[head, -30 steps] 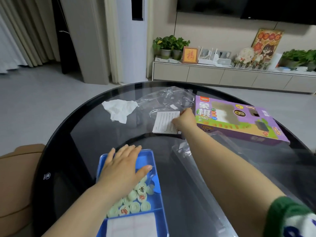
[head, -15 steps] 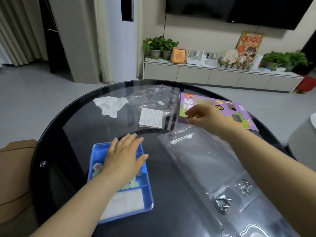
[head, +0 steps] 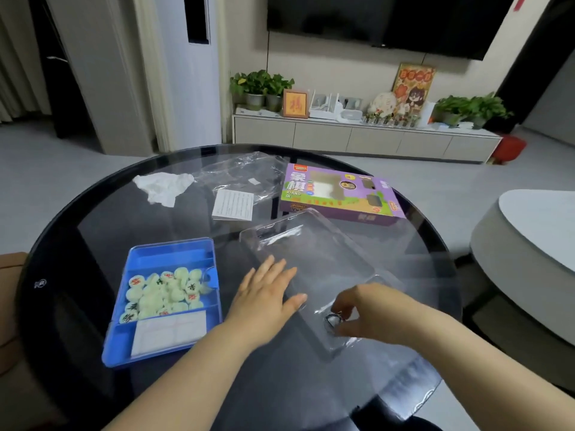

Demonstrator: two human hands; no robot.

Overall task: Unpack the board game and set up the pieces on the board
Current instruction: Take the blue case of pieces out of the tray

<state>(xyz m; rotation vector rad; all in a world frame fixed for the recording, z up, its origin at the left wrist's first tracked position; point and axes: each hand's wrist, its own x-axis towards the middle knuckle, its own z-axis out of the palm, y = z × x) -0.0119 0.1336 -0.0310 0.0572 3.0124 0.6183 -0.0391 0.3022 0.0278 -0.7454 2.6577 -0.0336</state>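
At the table's (head: 93, 231) five o'clock, the right hand (head: 373, 309) pinches a metal ring (head: 333, 320) on the clear plastic tray (head: 311, 256), which the left hand (head: 267, 300) presses down with straight, close-set fingers, so a hard tug could skid it into the blue tray (head: 174, 253) of pieces (head: 165, 290) at nine o'clock.

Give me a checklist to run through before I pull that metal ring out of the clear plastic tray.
1. Left hand flat on the clear plastic tray, steadying it: ok.
2. Right hand has a firm hold on the metal ring: cannot tell; fingers curl beside it, blurred.
3. Blue tray with the game pieces apart from both hands: ok.
4. Board unfolded on the table: not ok; a folded white sheet lies in the blue tray.
5. Purple box out of the way, beyond the clear tray: ok.
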